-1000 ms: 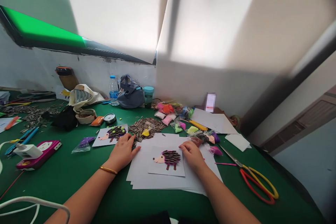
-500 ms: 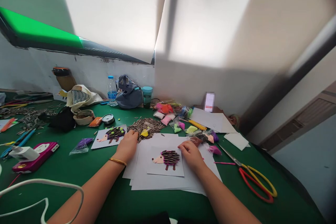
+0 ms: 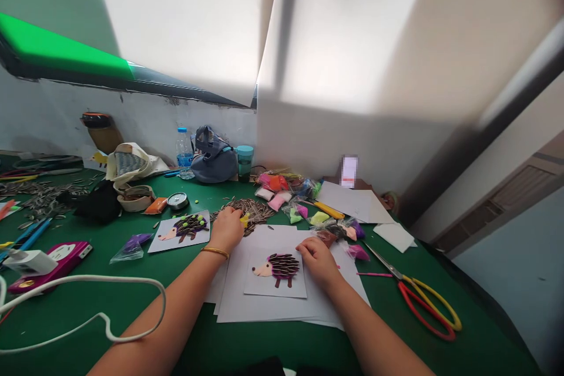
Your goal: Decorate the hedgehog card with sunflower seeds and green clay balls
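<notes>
A white card [image 3: 258, 283] bears a hedgehog [image 3: 284, 267] with a peach face, brown legs and a back covered in dark seeds. It lies on stacked white sheets [image 3: 247, 309]. Beside its upper right corner is my right hand [image 3: 318, 259], its fingers pinched together; what they hold, if anything, is too small to tell. My left hand [image 3: 230, 228] reaches over the near left part of the seed pile [image 3: 261, 212], by a small yellow packet [image 3: 245, 220]; its fingertips are partly hidden. Left of it lies a second hedgehog card [image 3: 170, 244] with green dots.
Large scissors [image 3: 399, 275] lie open at the right. Colourful clay packets [image 3: 277, 183] are behind the sheets. A white cable [image 3: 83, 278] loops across the left foreground, near my left forearm. A bottle [image 3: 184, 155] and blue bag [image 3: 214, 158] stand by the wall.
My left hand has moved right and farther forward over the seed pile. My right hand keeps its pinch beside the card. The whole view has shifted slightly.
</notes>
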`<state>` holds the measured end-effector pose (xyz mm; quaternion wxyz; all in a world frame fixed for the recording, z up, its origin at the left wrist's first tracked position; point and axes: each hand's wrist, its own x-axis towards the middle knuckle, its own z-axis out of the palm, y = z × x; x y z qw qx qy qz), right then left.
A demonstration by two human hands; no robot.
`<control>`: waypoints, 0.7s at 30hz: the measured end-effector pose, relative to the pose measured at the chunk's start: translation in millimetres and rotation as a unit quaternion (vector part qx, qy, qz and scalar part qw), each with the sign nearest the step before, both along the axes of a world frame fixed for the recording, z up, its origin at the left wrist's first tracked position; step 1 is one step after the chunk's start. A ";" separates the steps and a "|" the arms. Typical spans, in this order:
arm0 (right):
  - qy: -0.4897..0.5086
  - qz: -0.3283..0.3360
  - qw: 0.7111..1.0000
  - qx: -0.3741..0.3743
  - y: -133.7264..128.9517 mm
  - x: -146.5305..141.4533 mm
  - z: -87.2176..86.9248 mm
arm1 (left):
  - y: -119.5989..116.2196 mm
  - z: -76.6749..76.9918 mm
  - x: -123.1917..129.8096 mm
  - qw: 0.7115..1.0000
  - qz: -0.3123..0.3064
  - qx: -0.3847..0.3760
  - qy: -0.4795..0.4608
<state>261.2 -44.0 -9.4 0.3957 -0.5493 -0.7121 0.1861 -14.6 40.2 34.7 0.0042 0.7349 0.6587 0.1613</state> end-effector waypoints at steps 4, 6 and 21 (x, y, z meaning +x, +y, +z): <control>-0.002 0.001 1.000 0.000 -0.4 -0.2 -0.2 | -6.4 1.8 9.2 1.000 0.014 0.017 -0.001; -0.003 0.002 1.000 0.000 -0.7 -0.5 -0.2 | -7.1 2.8 12.5 1.000 0.016 0.021 -0.004; -0.013 0.001 1.000 0.006 -1.3 -0.1 0.6 | -10.4 4.3 87.9 0.988 -0.113 -0.051 -0.091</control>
